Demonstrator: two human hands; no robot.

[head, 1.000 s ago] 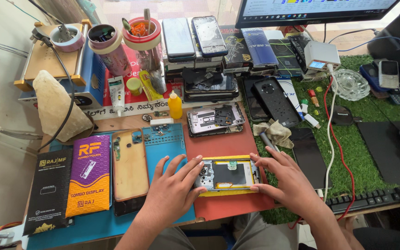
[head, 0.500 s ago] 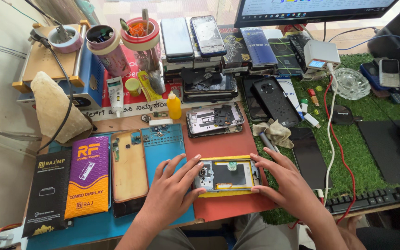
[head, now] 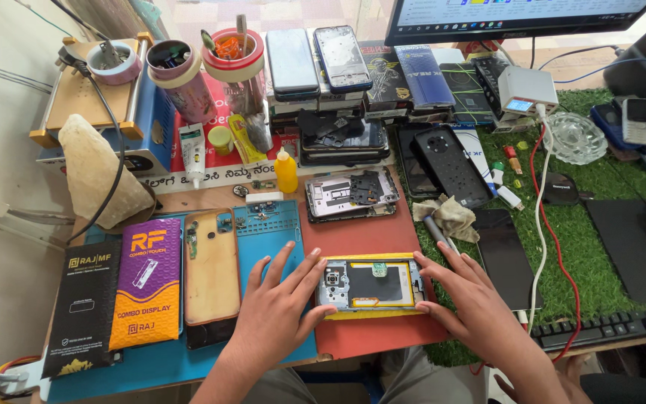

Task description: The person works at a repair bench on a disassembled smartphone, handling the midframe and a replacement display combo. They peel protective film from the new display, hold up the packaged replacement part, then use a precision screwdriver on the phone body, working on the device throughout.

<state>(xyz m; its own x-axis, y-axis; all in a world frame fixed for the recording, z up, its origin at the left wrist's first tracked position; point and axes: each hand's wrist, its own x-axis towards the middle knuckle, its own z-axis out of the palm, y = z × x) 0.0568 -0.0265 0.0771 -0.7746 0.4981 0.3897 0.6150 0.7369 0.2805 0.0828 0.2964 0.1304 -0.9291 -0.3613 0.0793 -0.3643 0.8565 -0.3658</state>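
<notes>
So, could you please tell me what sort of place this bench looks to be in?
Most likely a phone repair bench. Both hands, left hand and right hand, press on an opened phone with its back off; stacked phones sit behind, and a boxed replacement display lies on the blue work mat.

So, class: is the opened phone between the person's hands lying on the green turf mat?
No: the opened phone lies on the red mat, left of the turf.

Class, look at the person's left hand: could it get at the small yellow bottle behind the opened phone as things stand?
Probably yes. The left hand rests on the opened phone, and only small parts lie on the mat between it and the yellow bottle.
</notes>
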